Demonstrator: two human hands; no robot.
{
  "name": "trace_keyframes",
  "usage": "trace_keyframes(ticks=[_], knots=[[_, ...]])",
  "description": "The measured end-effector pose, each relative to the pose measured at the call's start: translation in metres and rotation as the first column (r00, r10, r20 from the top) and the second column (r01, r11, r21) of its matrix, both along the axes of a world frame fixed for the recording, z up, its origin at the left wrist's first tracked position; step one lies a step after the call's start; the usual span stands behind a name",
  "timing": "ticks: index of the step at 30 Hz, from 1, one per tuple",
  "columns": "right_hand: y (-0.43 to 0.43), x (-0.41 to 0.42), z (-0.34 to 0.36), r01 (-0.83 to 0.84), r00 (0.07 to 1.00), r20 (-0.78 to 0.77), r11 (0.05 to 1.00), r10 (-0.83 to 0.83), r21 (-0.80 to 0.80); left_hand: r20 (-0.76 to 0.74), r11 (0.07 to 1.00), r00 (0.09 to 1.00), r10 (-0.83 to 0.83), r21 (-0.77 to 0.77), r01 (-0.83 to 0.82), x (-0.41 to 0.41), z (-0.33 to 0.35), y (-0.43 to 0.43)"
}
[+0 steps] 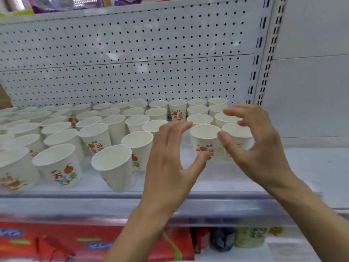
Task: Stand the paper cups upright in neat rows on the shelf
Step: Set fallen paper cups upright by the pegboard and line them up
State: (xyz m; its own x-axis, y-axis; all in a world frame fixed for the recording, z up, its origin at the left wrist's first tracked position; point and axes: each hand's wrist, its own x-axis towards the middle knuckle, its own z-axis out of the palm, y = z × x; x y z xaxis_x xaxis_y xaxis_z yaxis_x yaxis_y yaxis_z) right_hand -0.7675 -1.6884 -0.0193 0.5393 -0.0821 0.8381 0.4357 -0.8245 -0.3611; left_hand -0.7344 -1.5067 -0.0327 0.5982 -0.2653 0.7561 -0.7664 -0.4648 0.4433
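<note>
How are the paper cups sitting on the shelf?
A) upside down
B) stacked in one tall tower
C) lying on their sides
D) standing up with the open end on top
D: the paper cups stand on the white shelf with their open rims facing up.

A white perforated back panel (132, 53) fills the upper half of the frame. At right, a slotted white upright (272, 46) borders it; a plain white wall panel (313, 82) lies beyond. The shelf (311, 167) is white with a pale front rail. Bottom left: a red box (56, 241) on the lower tier. Lighting is even.
</note>
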Motion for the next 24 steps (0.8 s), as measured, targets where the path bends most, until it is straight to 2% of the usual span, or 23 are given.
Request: trace_keyframes(ticks=[2, 4, 6, 8, 11, 13, 16, 20, 24], knots=[[0.033, 0.003, 0.001, -0.132, 0.991, -0.016, 0.991, 0.132, 0.008, 0.113, 0.995, 0.989, 0.100, -0.034, -0.096, -0.008, -0.003, 0.023], [0.065, 0.012, -0.001, -0.213, 0.971, -0.113, 0.977, 0.209, -0.028, 0.140, 0.976, 0.967, 0.214, -0.073, -0.205, -0.010, -0.007, 0.050], [0.091, 0.025, -0.005, -0.228, 0.954, -0.220, 0.969, 0.203, -0.092, 0.085, 0.952, 0.952, 0.295, -0.105, -0.286, -0.007, -0.011, 0.078], [0.110, 0.038, -0.008, -0.200, 0.943, -0.295, 0.972, 0.155, -0.127, -0.055, 0.942, 0.950, 0.307, -0.122, -0.312, -0.001, -0.016, 0.101], [0.129, 0.051, -0.011, -0.131, 0.948, -0.308, 0.977, 0.074, -0.168, -0.336, 0.962, 0.924, 0.184, -0.133, -0.239, 0.006, -0.021, 0.119], [0.135, 0.054, -0.012, -0.112, 0.950, -0.309, 0.979, 0.055, -0.168, -0.422, 0.972, 0.901, 0.101, -0.153, -0.180, 0.012, -0.021, 0.123], [0.134, 0.043, -0.009, -0.095, 0.950, -0.309, 0.983, 0.042, -0.160, -0.441, 0.970, 0.897, 0.032, -0.204, -0.135, 0.012, -0.016, 0.127], [0.099, -0.004, 0.007, -0.056, 0.974, -0.224, 0.994, 0.035, -0.089, -0.405, 0.945, 0.913, -0.053, -0.317, -0.086, -0.002, -0.009, 0.118], [0.044, -0.054, 0.020, -0.002, 0.965, -0.264, 1.000, -0.002, -0.012, -0.394, 0.944, 0.905, -0.160, -0.330, 0.023, -0.014, 0.003, 0.076]])
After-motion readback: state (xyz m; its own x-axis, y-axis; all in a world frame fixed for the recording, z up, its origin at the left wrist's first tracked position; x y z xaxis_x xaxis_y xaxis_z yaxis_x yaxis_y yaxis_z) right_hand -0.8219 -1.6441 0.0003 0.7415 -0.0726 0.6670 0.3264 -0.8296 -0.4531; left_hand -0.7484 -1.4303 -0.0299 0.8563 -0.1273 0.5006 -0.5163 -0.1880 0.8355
